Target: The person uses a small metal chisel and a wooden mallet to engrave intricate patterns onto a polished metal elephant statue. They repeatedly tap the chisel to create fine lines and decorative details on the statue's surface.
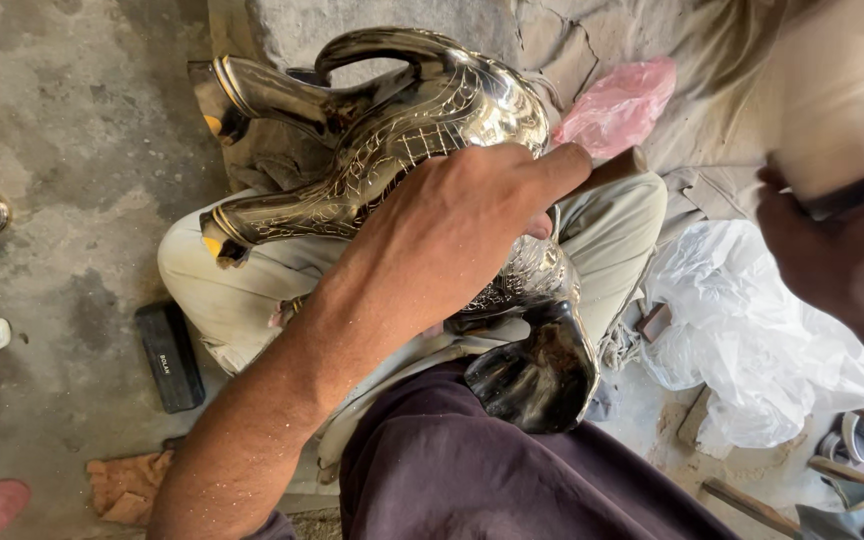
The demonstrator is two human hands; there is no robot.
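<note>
Left hand (442,235) lies palm-down, gripping a chisel (607,170) against the engraved metal bird figure (402,130), which rests across the person's lap over the concrete floor (62,130). Right hand (842,250) is raised at the frame's right, motion-blurred, closed on a blurred mallet (832,110). Pink bag (617,105) lies behind the figure, white plastic bag (742,340) beside the knee.

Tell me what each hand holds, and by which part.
The left hand presses on the body of the engraved metal bird figure. The right hand is blurred; its hold cannot be told.
</note>
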